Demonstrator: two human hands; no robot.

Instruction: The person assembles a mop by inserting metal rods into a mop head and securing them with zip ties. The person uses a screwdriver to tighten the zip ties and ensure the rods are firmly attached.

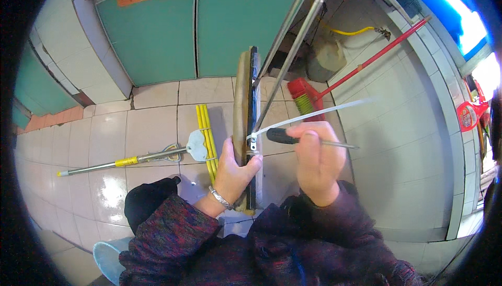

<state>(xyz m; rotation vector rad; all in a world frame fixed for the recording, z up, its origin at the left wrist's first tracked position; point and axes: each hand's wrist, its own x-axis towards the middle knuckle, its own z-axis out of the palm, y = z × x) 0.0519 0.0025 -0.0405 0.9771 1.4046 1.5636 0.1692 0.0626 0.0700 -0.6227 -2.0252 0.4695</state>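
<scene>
My left hand (234, 173) grips a sponge mop (241, 92) that stands nearly on end in front of me. Its head is a long brownish roll beside a black strip, and two metal rods (293, 50) run up and away from it. Around the metal bracket (253, 142) on the strip is a white cable tie (319, 112), its long tail reaching out to the right. In my right hand (320, 163) is a screwdriver (281, 136), held by its shaft. The black handle points left, close to the bracket, while the metal tip points right.
On the tiled floor to the left lies a metal pole (151, 156) with a pale blue plate and yellow tubes (205, 134). A red broom (361, 69) leans on the right wall. Green doors (146, 40) stand ahead. A light blue bucket (111, 260) is at lower left.
</scene>
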